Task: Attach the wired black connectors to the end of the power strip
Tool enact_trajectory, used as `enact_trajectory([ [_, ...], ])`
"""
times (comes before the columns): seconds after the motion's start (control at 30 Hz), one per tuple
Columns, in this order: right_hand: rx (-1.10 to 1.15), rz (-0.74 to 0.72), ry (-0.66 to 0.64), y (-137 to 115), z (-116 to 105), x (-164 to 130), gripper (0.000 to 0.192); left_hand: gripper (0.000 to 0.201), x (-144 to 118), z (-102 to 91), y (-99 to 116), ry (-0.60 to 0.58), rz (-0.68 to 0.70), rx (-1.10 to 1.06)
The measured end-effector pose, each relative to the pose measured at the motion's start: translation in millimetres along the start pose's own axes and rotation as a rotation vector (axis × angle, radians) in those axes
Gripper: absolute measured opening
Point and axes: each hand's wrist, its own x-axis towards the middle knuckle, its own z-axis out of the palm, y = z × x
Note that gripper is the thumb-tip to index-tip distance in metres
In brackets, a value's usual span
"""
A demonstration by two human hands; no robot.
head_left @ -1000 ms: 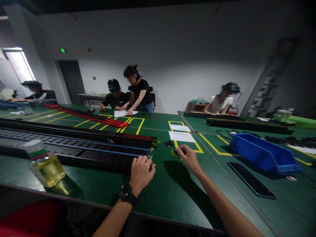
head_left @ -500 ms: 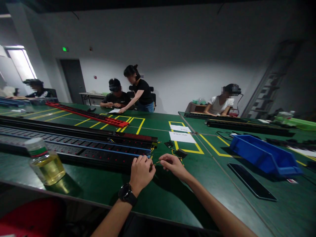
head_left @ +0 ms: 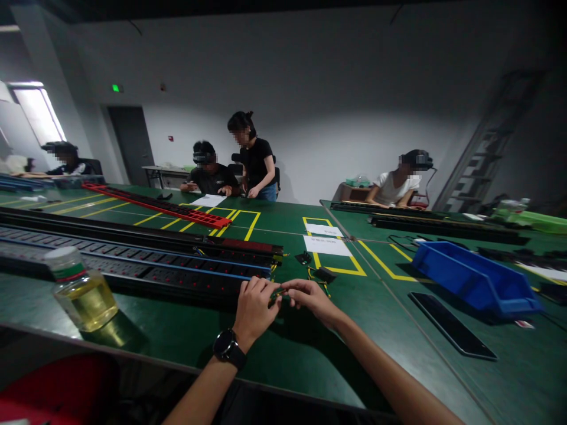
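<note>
My left hand [head_left: 254, 308], with a black watch on its wrist, rests at the right end of a long black power strip [head_left: 146, 273] with rows of sockets. My right hand [head_left: 310, 298] is beside it, fingertips almost touching the left hand's. Both pinch a thin yellow-green wire [head_left: 278, 293] between them at the strip's end. A few small black parts with yellow wires [head_left: 322, 274] lie on the green table just beyond my right hand.
A jar of yellow liquid [head_left: 82, 290] stands at front left. More long strips, one red [head_left: 159, 206], lie further back. A blue bin [head_left: 473, 276] and a black phone [head_left: 450, 324] sit at right. White papers [head_left: 326, 245] lie inside yellow markings. Several people work at the far side.
My right hand drew back from the small parts toward my left hand with a wire, and now both hands meet at the strip's end. The standing person straightened up.
</note>
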Motion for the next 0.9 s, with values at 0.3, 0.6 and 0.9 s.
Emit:
enact_trajectory([
  [0.3,0.036,0.017,-0.014,1,0,0,0.049,0.014,1,3.7,-2,0.012,0.009,-0.018],
  [0.6,0.043,0.039,0.042,6,-2,3,0.05,0.031,1,-1.6,0,0.056,-0.036,0.018],
  [0.9,-0.004,0.058,0.039,12,-5,5,0.045,0.01,2,0.4,-5,0.187,-0.219,-0.022],
])
